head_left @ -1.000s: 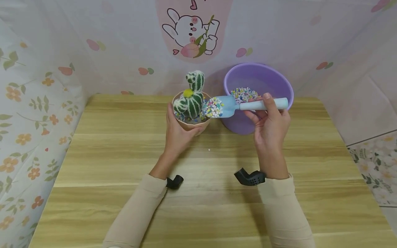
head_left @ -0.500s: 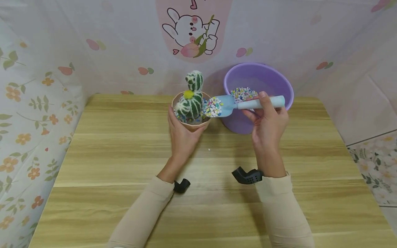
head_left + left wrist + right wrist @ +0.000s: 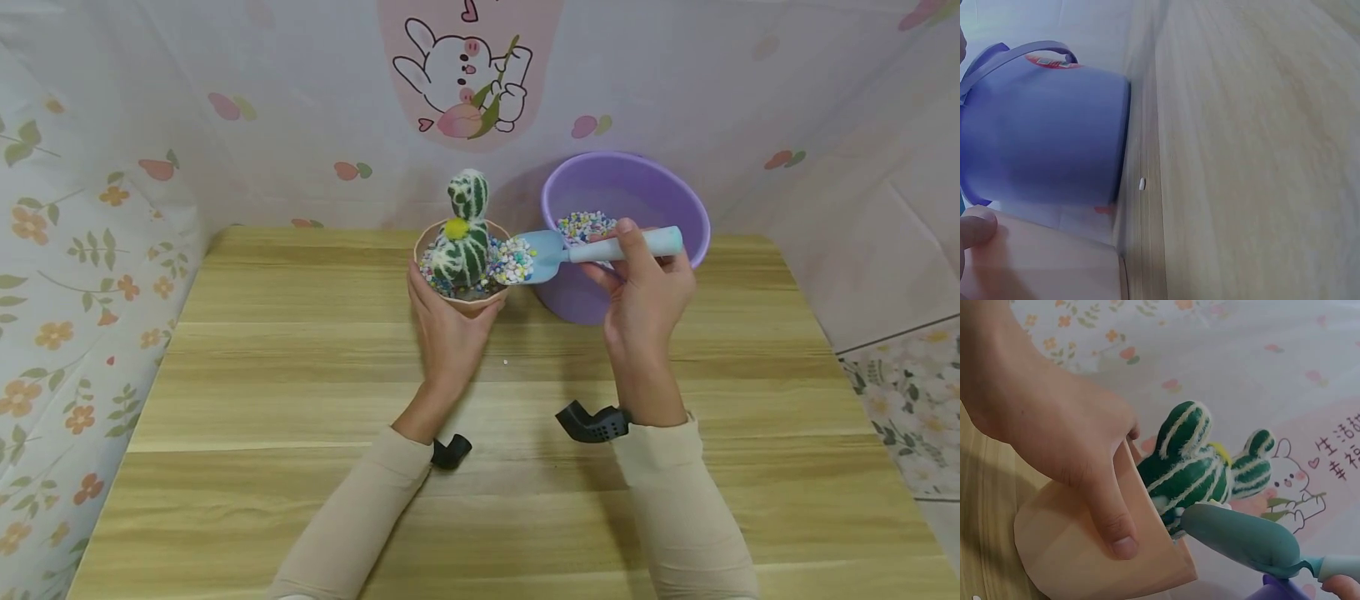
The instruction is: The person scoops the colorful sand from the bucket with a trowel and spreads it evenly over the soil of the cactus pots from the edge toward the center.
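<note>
A toy cactus (image 3: 461,258) with a yellow flower stands among colourful pebbles in a peach flowerpot (image 3: 1085,544) at the table's back. My left hand (image 3: 450,337) grips the pot's near side, its thumb along the outer wall in the right wrist view. In my right hand (image 3: 648,292) is the white handle of a light blue garden trowel (image 3: 551,254), held level. Mixed pebbles (image 3: 513,260) fill the blade, whose tip overlaps the pot's right rim in the head view. From the right wrist view, the blade's underside (image 3: 1241,537) shows close beside the cactus.
Behind the trowel stands a purple bucket (image 3: 645,179) with more pebbles (image 3: 585,227) inside. One small white pebble (image 3: 506,362) lies on the wooden table (image 3: 300,375) in front of the pot. A printed cloth (image 3: 300,108) hangs along the table's back edge.
My left hand has swung to the right around the pot's front, and the cactus has turned slightly. My right hand and the trowel have shifted a little to the left.
</note>
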`<control>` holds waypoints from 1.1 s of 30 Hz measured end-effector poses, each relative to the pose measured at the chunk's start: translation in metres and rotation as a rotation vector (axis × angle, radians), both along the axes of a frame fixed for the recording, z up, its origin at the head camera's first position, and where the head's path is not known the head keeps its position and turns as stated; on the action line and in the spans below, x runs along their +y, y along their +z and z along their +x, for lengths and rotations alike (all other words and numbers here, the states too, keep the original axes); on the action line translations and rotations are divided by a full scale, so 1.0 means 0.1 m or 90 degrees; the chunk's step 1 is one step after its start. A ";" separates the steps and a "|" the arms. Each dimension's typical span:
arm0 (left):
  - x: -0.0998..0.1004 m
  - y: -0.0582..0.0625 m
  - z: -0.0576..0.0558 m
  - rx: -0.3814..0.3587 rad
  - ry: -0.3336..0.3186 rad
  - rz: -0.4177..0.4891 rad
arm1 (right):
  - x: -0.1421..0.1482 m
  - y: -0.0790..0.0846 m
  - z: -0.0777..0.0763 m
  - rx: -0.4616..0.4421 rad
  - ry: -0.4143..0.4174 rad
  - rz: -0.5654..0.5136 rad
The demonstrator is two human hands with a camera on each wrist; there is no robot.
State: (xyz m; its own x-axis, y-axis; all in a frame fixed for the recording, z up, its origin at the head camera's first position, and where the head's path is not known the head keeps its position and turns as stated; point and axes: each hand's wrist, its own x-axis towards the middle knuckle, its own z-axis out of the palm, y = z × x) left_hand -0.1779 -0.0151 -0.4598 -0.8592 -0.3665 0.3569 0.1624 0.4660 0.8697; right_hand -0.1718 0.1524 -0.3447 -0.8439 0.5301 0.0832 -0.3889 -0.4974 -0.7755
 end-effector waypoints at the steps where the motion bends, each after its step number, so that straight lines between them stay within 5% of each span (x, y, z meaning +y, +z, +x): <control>1: 0.00 0.00 0.00 0.001 0.003 -0.002 | -0.01 0.00 0.00 0.001 0.000 0.001; 33: 0.04 -0.01 -0.01 -0.007 0.019 -0.008 | 0.00 0.13 -0.05 0.012 -0.008 0.128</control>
